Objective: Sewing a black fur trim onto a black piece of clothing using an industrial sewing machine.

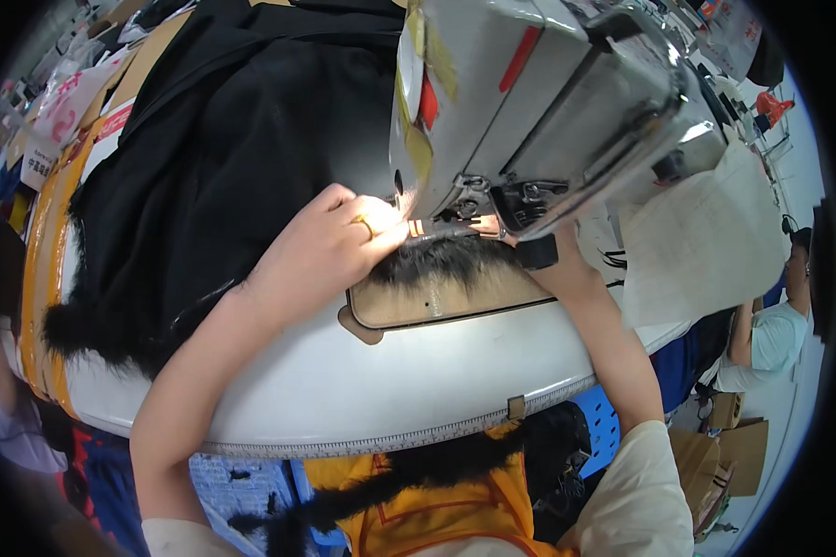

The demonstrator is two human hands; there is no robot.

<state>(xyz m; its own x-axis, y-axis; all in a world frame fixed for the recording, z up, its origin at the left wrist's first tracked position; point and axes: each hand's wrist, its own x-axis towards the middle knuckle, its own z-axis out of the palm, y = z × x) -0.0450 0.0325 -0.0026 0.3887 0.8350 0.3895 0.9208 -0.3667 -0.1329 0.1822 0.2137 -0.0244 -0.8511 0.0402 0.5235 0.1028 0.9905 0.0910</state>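
Note:
A sewing machine (539, 93) stands over the white table, its lamp lighting the needle area. Close to the needle, my left hand (330, 237), with a ring on one finger, is closed on the edge of a black fur trim (446, 263). My right hand (555, 265) reaches in from the other side, partly hidden behind the machine head. Its fingertips press together at the trim's right part. Fur hangs toward me over the tan machine plate (409, 304). Left of the needle spreads a black garment (241, 121), its fur edge lying on the table.
A measuring tape (344, 448) follows the table's near edge. A pale paper sheet (706, 237) hangs right of the machine. Across my lap, above an orange apron (437, 506), lies a black fur strip (381, 485). A co-worker (776, 334) sits at the far right; cardboard boxes (706, 464) stand below.

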